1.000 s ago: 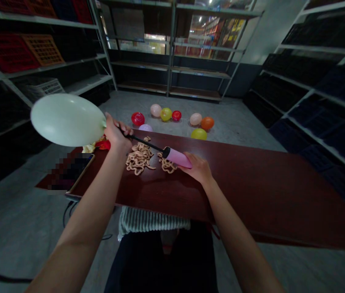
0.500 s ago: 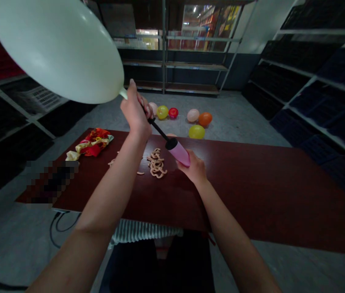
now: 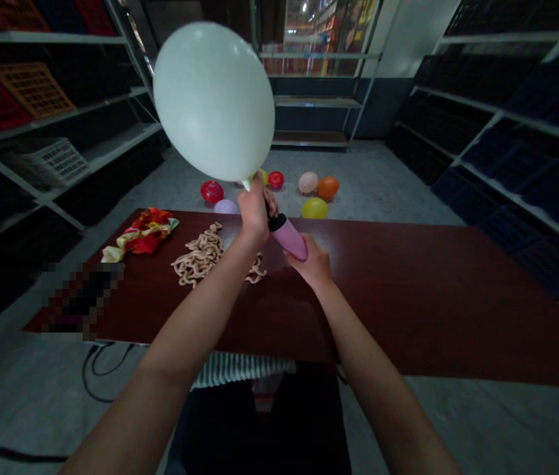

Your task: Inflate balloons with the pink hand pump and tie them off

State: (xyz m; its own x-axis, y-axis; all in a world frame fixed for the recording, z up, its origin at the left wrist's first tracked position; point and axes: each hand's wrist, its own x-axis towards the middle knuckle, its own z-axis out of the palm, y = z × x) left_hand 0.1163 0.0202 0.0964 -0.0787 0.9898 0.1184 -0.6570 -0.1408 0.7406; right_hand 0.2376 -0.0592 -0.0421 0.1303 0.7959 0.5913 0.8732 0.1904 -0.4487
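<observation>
Balloon: taut, ovoid | left grip clasps neck | right grip clasps smooth cylindrical pump

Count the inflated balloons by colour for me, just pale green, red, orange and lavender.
Pale green balloon, at the left hand: 1
Red balloons: 2
Orange balloon: 1
Lavender balloon, partly hidden: 1
Total: 5
</observation>
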